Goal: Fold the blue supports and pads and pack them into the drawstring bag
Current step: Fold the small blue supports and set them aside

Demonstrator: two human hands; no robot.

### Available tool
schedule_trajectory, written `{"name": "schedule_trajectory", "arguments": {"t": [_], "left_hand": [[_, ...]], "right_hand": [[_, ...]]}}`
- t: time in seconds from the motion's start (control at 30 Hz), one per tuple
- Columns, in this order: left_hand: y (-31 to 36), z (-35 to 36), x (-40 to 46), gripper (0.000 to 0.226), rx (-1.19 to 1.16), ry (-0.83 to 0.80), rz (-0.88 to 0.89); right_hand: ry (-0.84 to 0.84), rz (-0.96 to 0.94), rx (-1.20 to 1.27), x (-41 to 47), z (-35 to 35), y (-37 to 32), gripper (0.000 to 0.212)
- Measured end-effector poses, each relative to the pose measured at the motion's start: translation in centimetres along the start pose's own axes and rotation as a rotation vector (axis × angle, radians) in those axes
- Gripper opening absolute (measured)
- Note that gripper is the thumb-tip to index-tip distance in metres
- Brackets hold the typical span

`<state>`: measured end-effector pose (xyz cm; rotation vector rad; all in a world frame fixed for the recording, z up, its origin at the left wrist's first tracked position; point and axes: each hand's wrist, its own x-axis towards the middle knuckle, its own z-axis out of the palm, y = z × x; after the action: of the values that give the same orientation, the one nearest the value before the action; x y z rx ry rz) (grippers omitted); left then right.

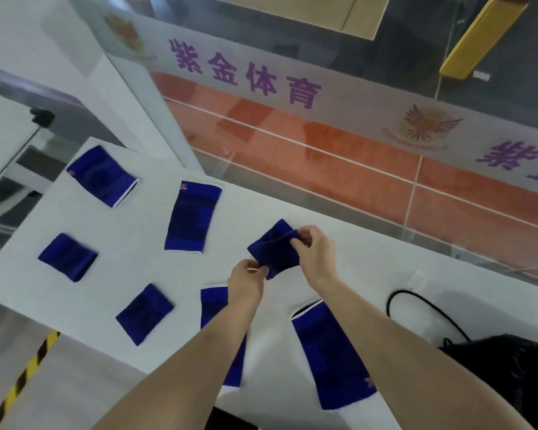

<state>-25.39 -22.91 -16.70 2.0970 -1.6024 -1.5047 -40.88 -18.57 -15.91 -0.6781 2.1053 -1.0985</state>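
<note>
Both hands pinch one small blue pad (pixel 274 251) above the white table (pixel 354 249): the left hand (pixel 246 282) at its 7 o'clock corner, the right hand (pixel 316 252) at its 2 o'clock edge. It looks soft, light and limp, best held by corners. The black drawstring bag (pixel 503 377) lies toward 4 o'clock.

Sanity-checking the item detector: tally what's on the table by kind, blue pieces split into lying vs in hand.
Blue pieces lying flat on the table: 6
Blue piece held up by left hand and right hand: 1
Black drawstring bag: 1
Total: 8
</note>
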Motion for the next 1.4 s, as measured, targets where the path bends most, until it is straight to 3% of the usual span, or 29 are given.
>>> {"name": "schedule_trajectory", "arguments": {"t": [0.17, 0.37, 0.47, 0.6, 0.73, 0.9, 1.1, 1.23, 1.4], "left_hand": [[-0.1, 0.2, 2.0, 0.022, -0.039, 0.001, -0.087], [0.4, 1.1, 3.2, 0.010, -0.068, -0.002, -0.126], [0.3, 1.3, 3.6, 0.009, -0.084, -0.004, -0.156], [0.4, 1.2, 3.5, 0.022, -0.069, 0.037, -0.128], [1.7, 1.5, 3.2, 0.038, -0.181, 0.070, -0.163], [1.4, 1.6, 3.9, 0.031, -0.206, 0.041, -0.203], [1.1, 1.9, 3.9, 0.032, -0.150, -0.043, -0.168], [1.1, 2.3, 3.4, 0.026, -0.082, -0.037, -0.132], [0.7, 3.0, 3.0, 0.004, -0.293, -0.056, -0.220]], "right_hand": [[-0.068, -0.076, -0.159, 3.5, 2.5, 0.0, 0.018], [-0.101, -0.183, -0.325, 5.5, 3.7, 0.8, 0.018], [-0.132, -0.180, -0.401, 6.2, 3.9, 1.5, 0.017], [-0.094, -0.107, -0.503, 5.7, 3.5, 2.5, 0.032], [-0.102, -0.027, -0.492, 5.0, 3.4, 3.2, 0.032], [-0.071, 0.083, -0.359, 4.8, 2.7, 3.0, 0.024], [-0.103, 0.160, -0.116, 2.4, 1.0, 2.8, 0.035], [-0.057, 0.050, -0.161, 0.8, 0.4, 3.4, 0.024], [-0.122, -0.139, -0.287, -0.7, 0.8, 4.4, 0.030]]}}
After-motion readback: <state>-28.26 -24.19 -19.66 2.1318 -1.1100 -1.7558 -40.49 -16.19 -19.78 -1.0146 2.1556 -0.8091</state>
